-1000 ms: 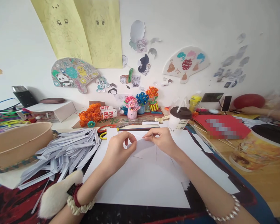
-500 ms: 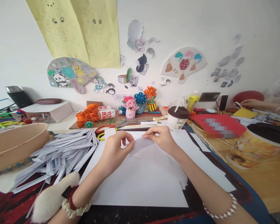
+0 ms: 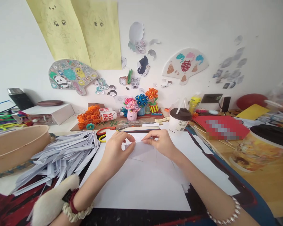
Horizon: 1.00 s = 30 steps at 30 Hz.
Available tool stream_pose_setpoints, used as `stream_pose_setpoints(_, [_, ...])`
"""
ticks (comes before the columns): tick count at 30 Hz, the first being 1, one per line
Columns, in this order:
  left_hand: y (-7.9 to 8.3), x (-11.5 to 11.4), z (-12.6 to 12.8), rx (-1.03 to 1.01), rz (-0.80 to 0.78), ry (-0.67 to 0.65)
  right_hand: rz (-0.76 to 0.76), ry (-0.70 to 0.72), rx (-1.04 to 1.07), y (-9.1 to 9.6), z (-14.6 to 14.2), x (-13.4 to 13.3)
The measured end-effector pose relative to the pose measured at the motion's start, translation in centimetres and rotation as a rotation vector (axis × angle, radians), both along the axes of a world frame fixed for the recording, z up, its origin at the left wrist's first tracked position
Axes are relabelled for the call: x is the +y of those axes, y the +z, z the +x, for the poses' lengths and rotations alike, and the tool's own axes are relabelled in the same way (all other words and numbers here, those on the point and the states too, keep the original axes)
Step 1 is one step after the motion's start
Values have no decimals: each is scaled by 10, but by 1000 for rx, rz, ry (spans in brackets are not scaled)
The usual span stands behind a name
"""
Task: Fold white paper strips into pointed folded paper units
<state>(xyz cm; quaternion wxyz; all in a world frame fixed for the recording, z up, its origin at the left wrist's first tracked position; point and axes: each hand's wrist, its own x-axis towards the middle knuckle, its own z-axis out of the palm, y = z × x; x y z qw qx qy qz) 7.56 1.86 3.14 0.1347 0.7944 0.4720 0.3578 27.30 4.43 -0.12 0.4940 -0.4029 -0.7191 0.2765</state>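
Note:
My left hand (image 3: 116, 150) and my right hand (image 3: 161, 142) both pinch a small folded piece of white paper (image 3: 141, 150) just above a large white sheet (image 3: 141, 185) on the table. The fingers of each hand are closed on the paper's upper edge, left hand at its left corner, right hand at its right side. A heap of folded white paper strips (image 3: 61, 153) lies to the left of my left hand.
A tan round box (image 3: 16, 144) stands at the far left. Red and yellow scissors (image 3: 103, 133) lie behind the hands. A lidded paper cup with a straw (image 3: 179, 121), a red folder (image 3: 223, 127), a large printed tub (image 3: 261, 147) and paper flowers (image 3: 141, 105) fill the back and right.
My two hands have drawn slightly closer together on the folded paper. The other person's hand at the far right has gone out of view.

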Motion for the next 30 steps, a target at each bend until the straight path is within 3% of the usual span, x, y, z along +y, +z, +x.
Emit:
stream_pose_setpoints(8, [-2,-3,3,-28,-62,-39,-18,42,5,-2,-7,-4])
stream_pose_setpoints(30, [2,-1,-1,-54,-60,-12,56,-78,45,-1,9,4])
